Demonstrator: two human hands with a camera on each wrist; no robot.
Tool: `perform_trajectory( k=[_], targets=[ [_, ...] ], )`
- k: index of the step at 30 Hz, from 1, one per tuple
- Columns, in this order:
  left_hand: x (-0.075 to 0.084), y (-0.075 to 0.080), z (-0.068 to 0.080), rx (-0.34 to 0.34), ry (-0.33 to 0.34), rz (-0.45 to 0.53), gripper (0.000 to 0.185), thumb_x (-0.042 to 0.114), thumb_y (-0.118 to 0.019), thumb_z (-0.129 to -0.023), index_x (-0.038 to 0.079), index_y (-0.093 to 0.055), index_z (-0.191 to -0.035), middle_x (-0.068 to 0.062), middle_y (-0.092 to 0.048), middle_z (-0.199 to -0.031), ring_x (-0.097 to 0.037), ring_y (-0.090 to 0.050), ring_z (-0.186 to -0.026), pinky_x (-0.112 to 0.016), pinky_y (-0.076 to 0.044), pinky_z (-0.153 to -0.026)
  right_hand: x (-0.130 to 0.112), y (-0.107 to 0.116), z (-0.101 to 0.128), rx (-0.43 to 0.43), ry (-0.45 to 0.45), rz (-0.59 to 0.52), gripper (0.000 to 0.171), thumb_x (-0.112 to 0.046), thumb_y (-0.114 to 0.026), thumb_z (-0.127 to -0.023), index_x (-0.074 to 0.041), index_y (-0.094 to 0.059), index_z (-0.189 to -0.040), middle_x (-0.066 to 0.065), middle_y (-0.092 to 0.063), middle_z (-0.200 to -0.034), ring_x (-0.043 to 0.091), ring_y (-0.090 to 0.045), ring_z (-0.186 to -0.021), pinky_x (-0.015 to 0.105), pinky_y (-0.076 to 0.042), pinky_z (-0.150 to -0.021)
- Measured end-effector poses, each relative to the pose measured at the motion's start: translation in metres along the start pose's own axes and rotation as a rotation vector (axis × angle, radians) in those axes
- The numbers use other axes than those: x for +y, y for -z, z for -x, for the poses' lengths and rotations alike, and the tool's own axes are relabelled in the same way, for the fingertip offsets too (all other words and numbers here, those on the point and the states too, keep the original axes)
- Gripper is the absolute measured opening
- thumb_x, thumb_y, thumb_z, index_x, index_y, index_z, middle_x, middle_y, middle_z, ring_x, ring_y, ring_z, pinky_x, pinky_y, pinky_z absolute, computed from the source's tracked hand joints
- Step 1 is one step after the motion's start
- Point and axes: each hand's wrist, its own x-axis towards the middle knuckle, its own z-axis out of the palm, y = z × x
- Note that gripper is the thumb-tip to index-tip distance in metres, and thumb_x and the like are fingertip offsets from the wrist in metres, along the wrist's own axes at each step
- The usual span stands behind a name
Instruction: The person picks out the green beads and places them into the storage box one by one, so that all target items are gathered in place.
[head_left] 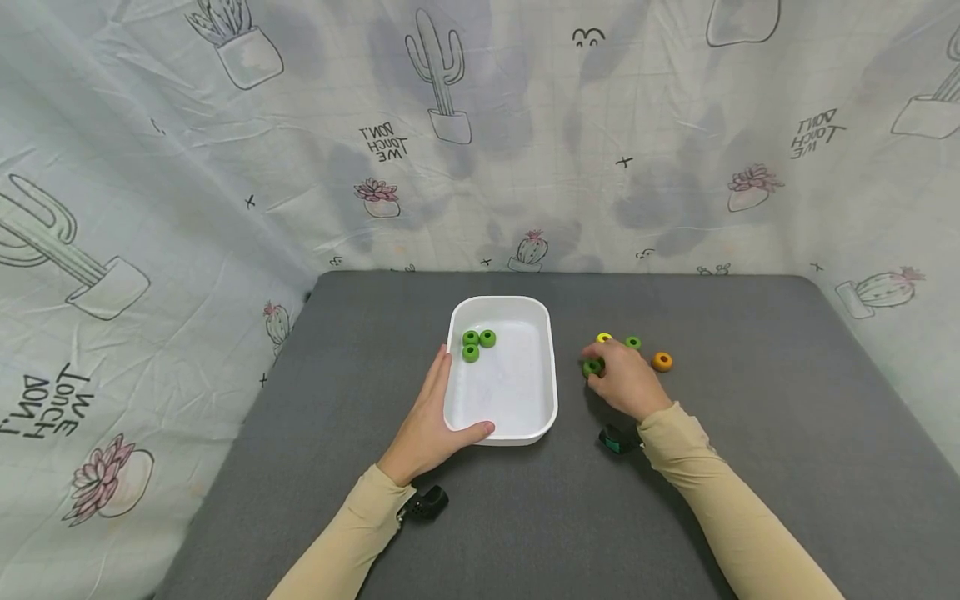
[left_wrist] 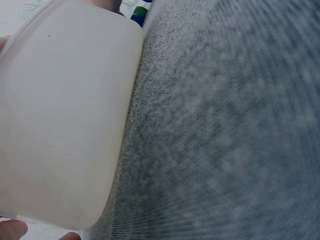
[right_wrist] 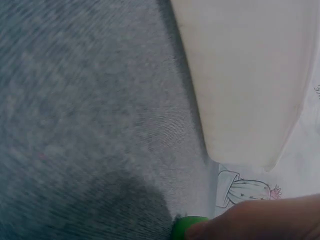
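Observation:
A white tray sits mid-table and holds three green rings at its far left corner. My left hand grips the tray's near left rim, thumb along the front edge; the left wrist view shows the tray's outer wall. To the tray's right my right hand pinches a green ring on the grey table; its edge shows under a fingertip in the right wrist view. Just beyond the hand lie a yellow ring, a green ring and an orange ring.
The grey table is backed by a cactus-print cloth on the far and side walls. Black wrist-camera mounts sit under both forearms.

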Motion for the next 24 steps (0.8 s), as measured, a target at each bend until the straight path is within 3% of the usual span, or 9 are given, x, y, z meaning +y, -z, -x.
perform_trajectory(
  k=[9, 24],
  targets=[
    [0.001, 0.002, -0.003, -0.010, 0.015, 0.007, 0.127, 0.062, -0.083, -0.079, 0.017, -0.004, -0.169, 0.003, 0.000, -0.177, -0.020, -0.011, -0.162, -0.057, -0.027, -0.123, -0.001, 0.000, -0.001, 0.057, 0.035, -0.031, 0.030, -0.007, -0.074, -0.087, -0.001, -0.076, -0.116, 0.019, -0.071, -0.115, 0.023, -0.069, -0.083, 0.046, -0.056, -0.077],
    [0.000, 0.007, -0.007, -0.021, 0.019, 0.006, 0.127, 0.061, -0.083, -0.080, 0.017, -0.005, -0.169, 0.001, -0.001, -0.177, -0.020, -0.011, -0.162, -0.057, -0.026, -0.124, -0.025, 0.015, -0.001, 0.092, 0.092, -0.160, 0.029, -0.010, -0.071, -0.092, -0.005, -0.075, -0.120, 0.010, -0.068, -0.108, 0.020, -0.067, -0.084, 0.038, -0.054, -0.074]
  ],
)
